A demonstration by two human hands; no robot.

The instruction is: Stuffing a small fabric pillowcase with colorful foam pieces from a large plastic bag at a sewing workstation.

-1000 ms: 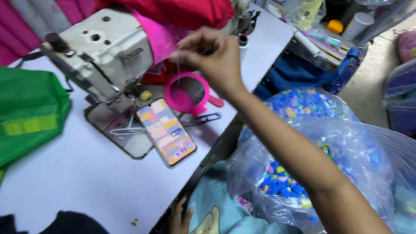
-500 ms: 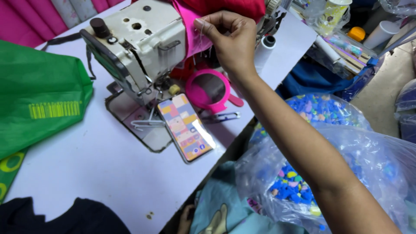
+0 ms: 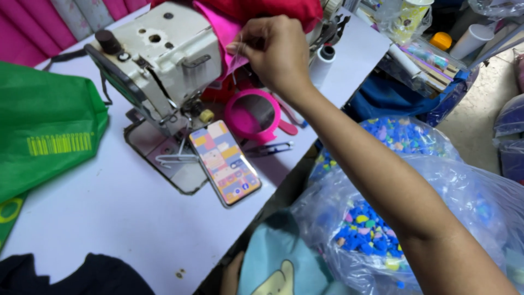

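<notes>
A person's right hand [image 3: 278, 52] reaches across a pale lilac work table [image 3: 109, 218] to the head of a cream-coloured industrial sewing machine [image 3: 164, 60], thumb and forefinger pinched together on what looks like a fine thread [image 3: 236, 61] just beside a strip of bright pink fabric [image 3: 221, 27] that hangs at the machine's right side; the thread is too thin to follow far. The forearm stretches in from the lower right corner. Below the hand, a round pink hand mirror [image 3: 256, 116] lies flat on the table, touching the machine's base, with a pair of thread snips [image 3: 270, 147] just in front of it. A smartphone [image 3: 225, 162] with a lit, colourful screen rests half on the metal bed plate [image 3: 158, 153] under the needle. A green bag [image 3: 43, 125] covers the table's left side, and dark cloth [image 3: 76, 276] lies at the near edge. Red fabric [image 3: 273, 8] is heaped behind the machine. The left hand [image 3: 232, 276] shows only in part at the bottom edge, below the table, against a light blue cloth [image 3: 278, 267]; whether it grips anything cannot be told. To the right of the table, clear plastic bags [image 3: 382, 218] bulge with small pieces, mostly blue
</notes>
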